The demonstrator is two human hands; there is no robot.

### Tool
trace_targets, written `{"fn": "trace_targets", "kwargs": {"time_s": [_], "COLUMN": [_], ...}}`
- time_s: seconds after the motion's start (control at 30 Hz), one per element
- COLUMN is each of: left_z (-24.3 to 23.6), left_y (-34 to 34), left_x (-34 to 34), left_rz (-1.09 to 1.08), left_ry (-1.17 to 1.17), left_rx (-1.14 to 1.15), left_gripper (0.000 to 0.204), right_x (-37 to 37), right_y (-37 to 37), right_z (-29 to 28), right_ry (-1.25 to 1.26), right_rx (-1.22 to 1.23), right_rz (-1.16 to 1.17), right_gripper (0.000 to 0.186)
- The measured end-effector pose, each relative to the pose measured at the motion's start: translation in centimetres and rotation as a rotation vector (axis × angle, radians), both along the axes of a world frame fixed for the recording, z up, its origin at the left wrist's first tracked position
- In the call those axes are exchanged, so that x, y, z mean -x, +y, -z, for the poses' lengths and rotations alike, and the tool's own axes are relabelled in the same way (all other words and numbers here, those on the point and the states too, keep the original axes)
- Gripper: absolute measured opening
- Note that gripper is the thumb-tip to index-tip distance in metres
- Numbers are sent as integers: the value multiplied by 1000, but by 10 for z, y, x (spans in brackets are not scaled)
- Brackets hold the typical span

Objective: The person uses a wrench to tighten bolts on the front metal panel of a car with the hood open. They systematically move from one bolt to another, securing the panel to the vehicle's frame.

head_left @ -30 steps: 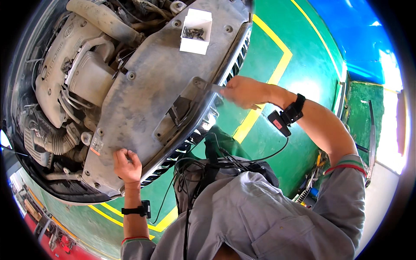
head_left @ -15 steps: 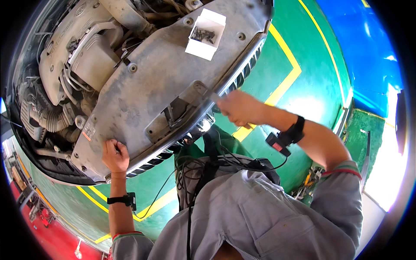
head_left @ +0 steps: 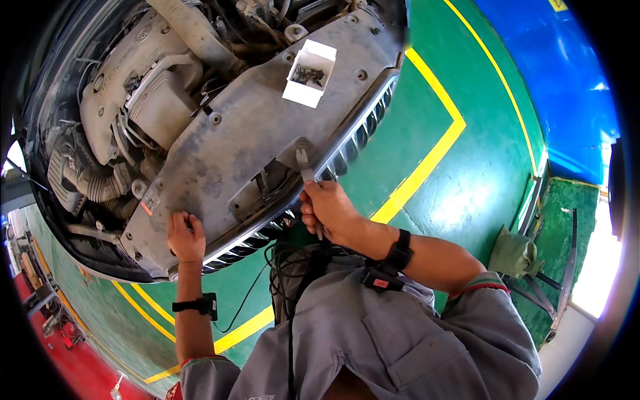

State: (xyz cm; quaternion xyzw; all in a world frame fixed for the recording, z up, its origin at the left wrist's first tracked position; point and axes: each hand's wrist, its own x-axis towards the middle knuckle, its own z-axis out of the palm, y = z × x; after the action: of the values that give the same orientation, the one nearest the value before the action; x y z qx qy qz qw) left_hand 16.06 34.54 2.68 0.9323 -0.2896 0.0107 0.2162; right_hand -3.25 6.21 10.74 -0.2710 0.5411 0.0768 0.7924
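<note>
In my right hand is a metal pry tool with a forked tip, its fingers wrapped round the shaft. The fork lies over the right end of the recess around the hood latch, near a round fastener hole; whether it touches is unclear. My left hand rests, fingers curled in, on the dusty grey plastic cover at the car's front; anything inside those fingers is hidden. A white open box sits farther up the cover, with several small dark clips in it.
Beyond the cover lies the engine bay with a plastic engine cover and a ribbed air hose. The chrome-edged grille runs along the near side. Black cables hang at my waist. Yellow lines cross the green floor.
My right hand has come down and left, nearer my body, and the pry tool's fork now shows plainly. My left hand stays on the cover. The view has shifted slightly.
</note>
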Motion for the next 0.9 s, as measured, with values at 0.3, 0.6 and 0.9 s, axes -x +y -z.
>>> {"fn": "trace_targets", "kwargs": {"time_s": [0.3, 0.6, 0.9], "left_z": [-75, -47, -70], "left_y": [-57, -86, -125], "left_x": [57, 41, 21], "left_rz": [107, -25, -179], "left_ry": [740, 1092, 1246], "left_rx": [235, 234, 351], "left_gripper": [27, 30, 31], "right_x": [-50, -75, -88], "right_y": [50, 63, 49], "right_z": [31, 45, 49], "right_ry": [-85, -225, -295], "right_rx": [-103, -116, -167], "right_rz": [279, 455, 512], "right_gripper": [28, 28, 25]}}
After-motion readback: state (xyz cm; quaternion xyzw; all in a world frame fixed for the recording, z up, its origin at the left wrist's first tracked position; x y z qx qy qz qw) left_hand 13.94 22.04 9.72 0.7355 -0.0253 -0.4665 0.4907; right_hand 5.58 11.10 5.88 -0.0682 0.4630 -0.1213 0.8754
